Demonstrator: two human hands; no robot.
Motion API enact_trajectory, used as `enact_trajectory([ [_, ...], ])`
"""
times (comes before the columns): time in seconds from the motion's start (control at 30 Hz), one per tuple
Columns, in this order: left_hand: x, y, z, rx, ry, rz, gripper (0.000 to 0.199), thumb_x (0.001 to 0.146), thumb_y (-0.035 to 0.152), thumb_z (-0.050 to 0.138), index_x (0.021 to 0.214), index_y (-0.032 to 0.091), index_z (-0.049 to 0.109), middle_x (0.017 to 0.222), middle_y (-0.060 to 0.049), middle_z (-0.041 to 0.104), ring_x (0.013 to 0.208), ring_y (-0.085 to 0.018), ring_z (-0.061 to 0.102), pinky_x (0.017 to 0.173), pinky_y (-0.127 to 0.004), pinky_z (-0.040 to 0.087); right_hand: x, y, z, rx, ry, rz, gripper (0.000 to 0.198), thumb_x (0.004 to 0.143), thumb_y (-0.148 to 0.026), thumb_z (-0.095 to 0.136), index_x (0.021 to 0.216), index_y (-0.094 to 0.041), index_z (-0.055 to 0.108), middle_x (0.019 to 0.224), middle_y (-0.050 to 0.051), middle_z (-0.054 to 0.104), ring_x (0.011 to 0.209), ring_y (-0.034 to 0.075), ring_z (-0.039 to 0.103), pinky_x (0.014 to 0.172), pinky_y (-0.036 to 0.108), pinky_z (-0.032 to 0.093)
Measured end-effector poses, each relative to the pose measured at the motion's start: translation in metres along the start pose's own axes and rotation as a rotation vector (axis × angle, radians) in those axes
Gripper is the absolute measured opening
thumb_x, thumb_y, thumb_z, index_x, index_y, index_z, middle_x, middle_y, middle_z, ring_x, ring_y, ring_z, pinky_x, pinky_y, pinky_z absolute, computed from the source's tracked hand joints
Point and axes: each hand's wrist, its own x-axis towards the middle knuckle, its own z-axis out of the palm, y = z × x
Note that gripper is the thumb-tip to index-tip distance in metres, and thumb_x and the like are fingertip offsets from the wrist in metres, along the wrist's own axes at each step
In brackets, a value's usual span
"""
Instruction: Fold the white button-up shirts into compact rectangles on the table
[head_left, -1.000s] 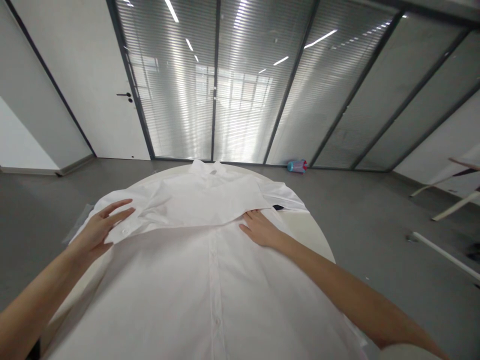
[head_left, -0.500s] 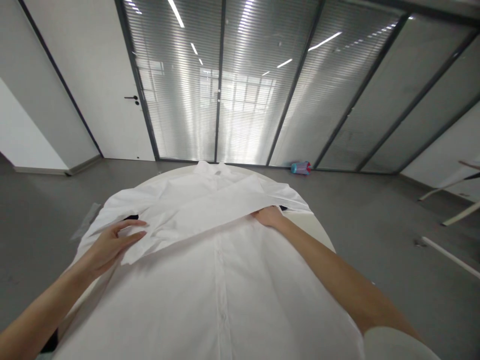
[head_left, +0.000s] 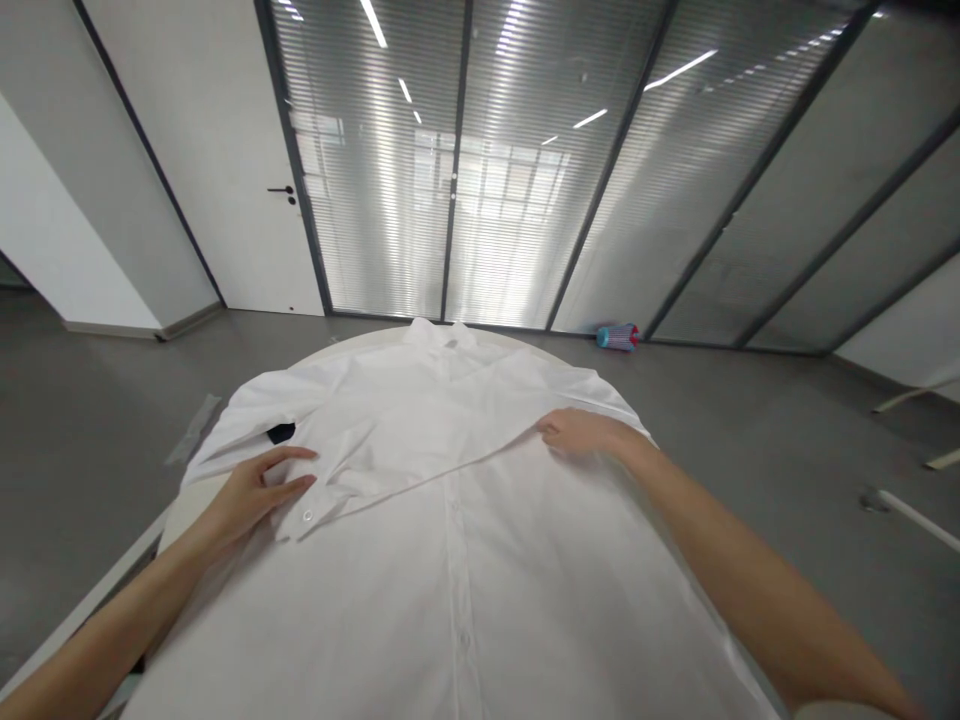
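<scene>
A white button-up shirt is spread face up, its collar at the far end and its button strip running toward me. One sleeve lies slantwise across the chest, and its cuff with a small button is at the left. My left hand rests by that cuff, thumb and fingers apart. At the right, my right hand pinches the lower edge of the crossing sleeve near the shirt's side. The other sleeve lies out to the left, past my left hand.
Beneath the shirt is a pale, round-ended table. A blue and red patterned object is on the floor by the glass partition. A clear plastic piece shows at the left, and pale furniture legs at the right.
My right hand has come out from under the sleeve and now grips its edge from above. The sleeve lies flatter. My left hand stays by the cuff. The view has shifted slightly.
</scene>
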Motion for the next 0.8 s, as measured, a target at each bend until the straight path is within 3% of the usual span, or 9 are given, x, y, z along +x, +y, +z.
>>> enact_trajectory([
  [0.1, -0.004, 0.001, 0.0, 0.047, 0.041, 0.048, 0.061, 0.063, 0.058, 0.074, 0.107, 0.017, 0.072, 0.055, 0.006, 0.044, 0.045, -0.008, 0.03, 0.043, -0.02, 0.02, 0.008, -0.005, -0.021, 0.067, 0.023, 0.103, 0.036, 0.096, -0.038, 0.046, 0.099, -0.019, 0.075, 0.102, 0.011, 0.075, 0.093, 0.025, 0.07, 0.079, 0.031, 0.048],
  [0.27, -0.004, -0.002, -0.002, 0.103, 0.058, 0.106, 0.068, 0.059, 0.056, 0.078, 0.113, 0.017, 0.07, 0.066, 0.004, 0.054, 0.047, -0.008, 0.031, 0.044, -0.021, 0.023, 0.042, -0.025, -0.035, 0.075, 0.311, 0.303, 0.046, 0.101, -0.046, 0.037, 0.106, -0.017, 0.073, 0.107, 0.014, 0.073, 0.101, 0.027, 0.068, 0.082, 0.033, 0.048],
  [0.37, -0.003, -0.006, -0.002, 0.069, 0.062, 0.107, 0.066, 0.06, 0.054, 0.078, 0.113, 0.017, 0.069, 0.067, 0.004, 0.053, 0.048, -0.008, 0.032, 0.044, -0.02, 0.024, 0.06, -0.035, -0.031, 0.026, 0.396, 0.291, 0.056, 0.103, -0.052, 0.028, 0.111, -0.017, 0.072, 0.112, 0.016, 0.072, 0.107, 0.028, 0.066, 0.088, 0.036, 0.048],
  [0.5, -0.007, -0.006, -0.002, 0.002, 0.032, 0.077, 0.063, 0.062, 0.052, 0.077, 0.114, 0.016, 0.068, 0.055, 0.008, 0.036, 0.045, -0.007, 0.027, 0.043, -0.02, 0.017, 0.075, -0.032, -0.004, -0.065, 0.345, 0.118, 0.06, 0.102, -0.056, 0.028, 0.144, -0.021, 0.052, 0.147, 0.015, 0.051, 0.133, 0.032, 0.049, 0.108, 0.045, 0.04],
  [0.6, -0.009, -0.005, -0.003, -0.066, 0.008, 0.032, 0.063, 0.062, 0.053, 0.077, 0.111, 0.015, 0.068, 0.05, 0.01, 0.028, 0.042, -0.007, 0.024, 0.041, -0.02, 0.014, 0.076, -0.017, 0.028, -0.136, 0.243, 0.127, 0.069, 0.1, -0.062, 0.023, 0.158, -0.024, 0.03, 0.164, 0.013, 0.025, 0.148, 0.036, 0.026, 0.117, 0.054, 0.026],
  [0.67, -0.01, -0.004, -0.005, -0.1, 0.003, 0.0, 0.062, 0.061, 0.054, 0.077, 0.107, 0.015, 0.07, 0.049, 0.009, 0.031, 0.041, -0.006, 0.024, 0.041, -0.02, 0.015, 0.07, -0.003, 0.048, -0.157, 0.2, 0.137, 0.073, 0.099, -0.065, 0.019, 0.16, -0.025, 0.023, 0.166, 0.011, 0.015, 0.152, 0.034, 0.017, 0.12, 0.055, 0.02],
  [0.8, -0.011, -0.005, -0.006, -0.083, 0.028, -0.024, 0.059, 0.057, 0.055, 0.078, 0.099, 0.013, 0.075, 0.049, 0.006, 0.042, 0.042, -0.006, 0.027, 0.041, -0.02, 0.018, 0.055, 0.023, 0.068, -0.143, 0.177, 0.164, 0.077, 0.098, -0.068, 0.013, 0.161, -0.025, 0.017, 0.167, 0.007, 0.009, 0.154, 0.029, 0.01, 0.122, 0.055, 0.012],
])
